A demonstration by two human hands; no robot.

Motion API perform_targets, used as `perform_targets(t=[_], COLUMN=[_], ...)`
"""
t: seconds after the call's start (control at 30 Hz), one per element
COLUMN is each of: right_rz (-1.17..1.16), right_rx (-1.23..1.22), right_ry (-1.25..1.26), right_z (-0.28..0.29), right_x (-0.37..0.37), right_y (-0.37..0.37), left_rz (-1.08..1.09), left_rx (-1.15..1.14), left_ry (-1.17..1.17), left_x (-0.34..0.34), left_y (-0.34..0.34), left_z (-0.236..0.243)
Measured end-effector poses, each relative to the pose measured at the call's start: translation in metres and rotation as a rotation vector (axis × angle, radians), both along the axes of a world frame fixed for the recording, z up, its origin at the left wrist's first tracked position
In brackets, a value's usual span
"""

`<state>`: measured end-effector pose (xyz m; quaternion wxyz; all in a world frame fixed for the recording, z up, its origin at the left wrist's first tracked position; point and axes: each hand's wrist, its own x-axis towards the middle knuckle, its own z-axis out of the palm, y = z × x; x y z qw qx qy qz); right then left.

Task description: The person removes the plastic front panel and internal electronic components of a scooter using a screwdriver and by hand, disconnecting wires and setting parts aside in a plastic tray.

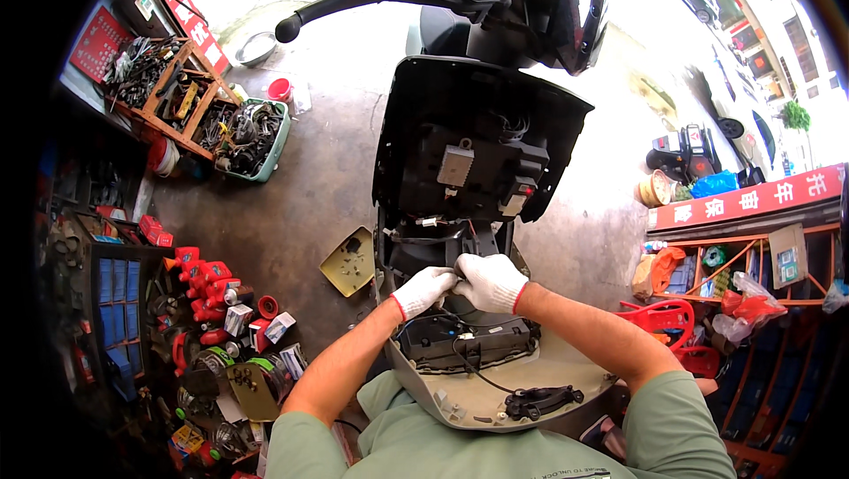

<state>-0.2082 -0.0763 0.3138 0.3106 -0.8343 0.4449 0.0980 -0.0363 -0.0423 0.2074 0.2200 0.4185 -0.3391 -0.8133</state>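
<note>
My left hand [424, 292] and my right hand [491, 285], both in white knit gloves with red cuffs, meet fingertip to fingertip. Their fingers are pressed together at the lower front of an opened scooter [482, 160]; what they pinch is hidden. Below them a beige cover panel [486, 382] lies inner side up against my body. It carries a black lamp unit [464, 344] and thin cables, with a black bracket-like part [542, 401] near its close edge. Above my hands, a silver finned module [455, 166] and wiring show on the scooter's black inner shield.
A yellowish tray [348, 261] of small fasteners sits on the floor left of the scooter. Red bottles [205, 277] and boxes crowd the left side. Farther back stands a green bin [257, 141] of parts. Red stools [663, 321] and a shelf [761, 267] stand to the right.
</note>
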Motion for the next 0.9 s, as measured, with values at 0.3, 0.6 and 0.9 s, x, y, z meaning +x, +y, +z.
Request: perform_targets(t=[0.3, 0.6, 0.9], right_rz=[0.103, 0.104, 0.046], right_rx=[-0.052, 0.006, 0.08], right_ry=[-0.14, -0.211, -0.156], right_z=[-0.013, -0.022, -0.008], right_x=[-0.012, -0.02, -0.014], right_y=[-0.004, -0.008, -0.008], left_rz=[-0.035, -0.075, -0.077], left_rx=[-0.028, -0.039, -0.026], left_ry=[-0.043, -0.059, -0.063], left_x=[0.001, 0.002, 0.003], left_y=[0.002, 0.0, 0.001], left_z=[0.007, 0.017, 0.017])
